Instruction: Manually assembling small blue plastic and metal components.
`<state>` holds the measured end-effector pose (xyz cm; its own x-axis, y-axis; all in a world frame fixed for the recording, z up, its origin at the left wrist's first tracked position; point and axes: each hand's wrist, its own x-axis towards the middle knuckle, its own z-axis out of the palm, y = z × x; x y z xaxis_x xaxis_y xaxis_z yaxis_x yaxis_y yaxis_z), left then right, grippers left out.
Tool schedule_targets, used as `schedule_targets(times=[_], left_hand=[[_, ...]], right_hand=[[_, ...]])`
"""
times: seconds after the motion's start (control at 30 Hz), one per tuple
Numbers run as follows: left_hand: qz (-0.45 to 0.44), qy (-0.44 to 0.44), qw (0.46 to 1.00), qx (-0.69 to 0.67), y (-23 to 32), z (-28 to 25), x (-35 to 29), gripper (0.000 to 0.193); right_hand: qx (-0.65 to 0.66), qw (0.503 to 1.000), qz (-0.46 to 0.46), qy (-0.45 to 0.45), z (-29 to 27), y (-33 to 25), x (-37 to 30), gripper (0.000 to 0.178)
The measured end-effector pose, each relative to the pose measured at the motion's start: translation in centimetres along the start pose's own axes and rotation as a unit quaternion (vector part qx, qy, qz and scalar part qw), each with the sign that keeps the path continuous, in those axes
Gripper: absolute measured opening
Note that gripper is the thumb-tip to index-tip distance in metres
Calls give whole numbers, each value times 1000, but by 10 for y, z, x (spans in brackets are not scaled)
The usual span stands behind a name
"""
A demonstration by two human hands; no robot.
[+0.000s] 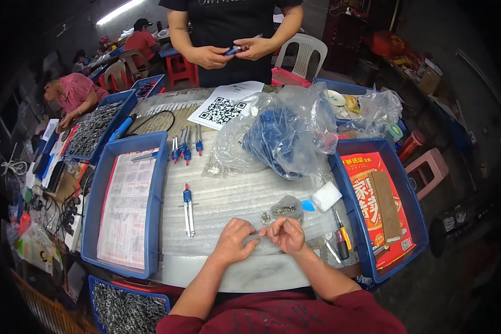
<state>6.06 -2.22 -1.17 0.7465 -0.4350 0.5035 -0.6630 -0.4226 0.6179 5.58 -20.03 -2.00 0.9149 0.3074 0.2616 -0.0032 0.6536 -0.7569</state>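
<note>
My left hand and my right hand are close together over the near edge of the padded work surface. The fingers of both are curled and pinched, and whatever they hold is too small or hidden to name. Just beyond them are a little pile of small metal parts and a clear bag with more such parts. A drawing compass with a blue head and red knob lies left of my hands, legs toward me. Farther off lie several more compasses in a group.
Blue trays stand left and right. A large plastic bag of blue pieces fills the far middle. Screwdrivers and a white block lie right. Across the table a co-worker holds a blue-headed item.
</note>
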Motion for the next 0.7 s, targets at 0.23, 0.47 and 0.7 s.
schedule_targets(times=[0.23, 0.47, 0.7], left_hand=[[-3, -3, 1000, 1, 0, 0, 0, 21], [-7, 3, 1000, -1, 0, 1, -1, 21], [-7, 3, 1000, 0, -1, 1, 0, 21]], right_hand=[[9, 1000, -1, -10, -1, 1, 0, 42], [3, 1000, 2, -10, -1, 0, 0, 42], [-14, 1000, -2, 1, -1, -1, 1, 42]])
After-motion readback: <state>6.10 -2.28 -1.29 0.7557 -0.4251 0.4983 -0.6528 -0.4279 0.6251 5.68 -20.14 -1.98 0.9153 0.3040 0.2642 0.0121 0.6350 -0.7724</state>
